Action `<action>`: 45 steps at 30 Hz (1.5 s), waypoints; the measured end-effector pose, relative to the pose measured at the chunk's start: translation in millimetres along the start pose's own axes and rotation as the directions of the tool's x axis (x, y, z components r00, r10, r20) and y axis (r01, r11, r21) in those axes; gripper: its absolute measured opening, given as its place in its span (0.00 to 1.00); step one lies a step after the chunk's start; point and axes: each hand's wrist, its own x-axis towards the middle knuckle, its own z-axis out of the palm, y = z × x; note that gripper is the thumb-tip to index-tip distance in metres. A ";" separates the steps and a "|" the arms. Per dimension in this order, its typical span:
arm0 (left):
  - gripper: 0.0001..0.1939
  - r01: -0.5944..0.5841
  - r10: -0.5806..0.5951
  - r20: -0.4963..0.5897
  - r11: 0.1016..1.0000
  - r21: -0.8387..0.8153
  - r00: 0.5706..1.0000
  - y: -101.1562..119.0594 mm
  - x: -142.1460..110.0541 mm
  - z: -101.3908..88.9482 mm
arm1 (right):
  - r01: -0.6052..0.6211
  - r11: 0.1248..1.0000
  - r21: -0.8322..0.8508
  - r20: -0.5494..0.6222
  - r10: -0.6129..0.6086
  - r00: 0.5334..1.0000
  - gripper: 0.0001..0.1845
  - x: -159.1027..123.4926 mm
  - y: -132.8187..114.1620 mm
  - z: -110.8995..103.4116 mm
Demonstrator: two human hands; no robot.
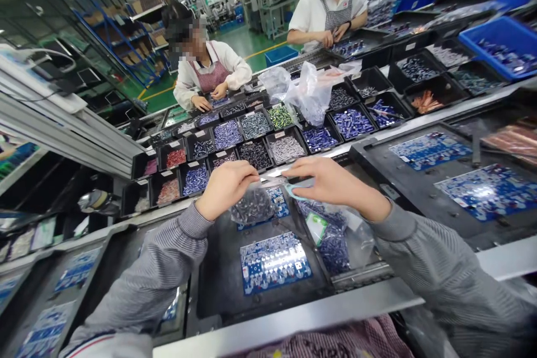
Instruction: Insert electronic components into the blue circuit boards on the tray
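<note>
My left hand (229,185) is closed, thumb against fingers, on the top of a clear plastic bag (252,207) of small dark components. The bag hangs over a black tray (222,291) that carries blue circuit boards (274,264). In my right hand (331,180) is a pair of scissors (300,190) with light blue handles, its blades pointing left towards my left fingertips. Whether the blades touch the bag, I cannot tell. Beneath my right hand lies another clear bag (335,251) with blue-violet parts and a green-and-white label.
Rows of black bins (287,146) with sorted components stand beyond my hands. A crumpled clear bag (308,92) lies over some of them. More board trays (419,201) flank mine. Two people (210,67) work across the line. A blue bin (499,47) stands far right.
</note>
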 end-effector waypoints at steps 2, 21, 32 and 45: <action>0.08 -0.007 0.007 0.007 1.000 -0.015 1.000 2.5 -1.9 -1.8 | 0.051 0.998 -0.043 0.062 -0.048 0.997 0.18 13.2 -2.7 -0.6; 0.22 0.268 -0.291 0.160 0.952 0.151 0.943 -24.0 -66.4 -3.0 | -0.419 0.875 0.245 -0.329 0.481 0.813 0.27 57.8 93.4 48.5; 0.16 0.233 -0.233 0.111 0.972 0.008 0.966 -26.5 -30.2 -40.5 | -0.438 0.896 0.068 -0.428 0.423 0.799 0.25 97.6 107.3 90.0; 0.12 0.348 -0.376 0.060 0.772 -0.532 0.925 -152.5 39.9 -94.0 | -0.224 0.248 0.942 0.145 0.302 0.942 0.26 184.4 -6.1 160.9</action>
